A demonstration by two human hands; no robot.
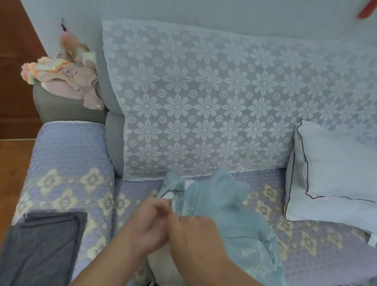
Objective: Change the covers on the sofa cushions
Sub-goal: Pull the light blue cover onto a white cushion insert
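— Hands together at the near edge of the seat, see? Left hand (149, 225) and right hand (195, 234) both sit at the opening of the teal cover (227, 219), fingers curled in on its edge. It looks like a pinch on the fabric, maybe a zip, but the blur hides what exactly is between the fingertips.

— And the cushion?

— White insert (165, 265) shows just under the hands, near side, partly inside the cover. The rest of the cover lies bunched across the middle of the seat, running far and right.

— So on or off?

— Can't say from here. I'd judge they're working the opening, either closing it or freeing it. Next wants one hand holding the edge taut while the other works along it.

— Others?

— One white cushion (338, 180) with dark piping leans at the right, against the lace throw (213, 102). Grey cloth (42, 246) lies folded on the left armrest (69, 164).
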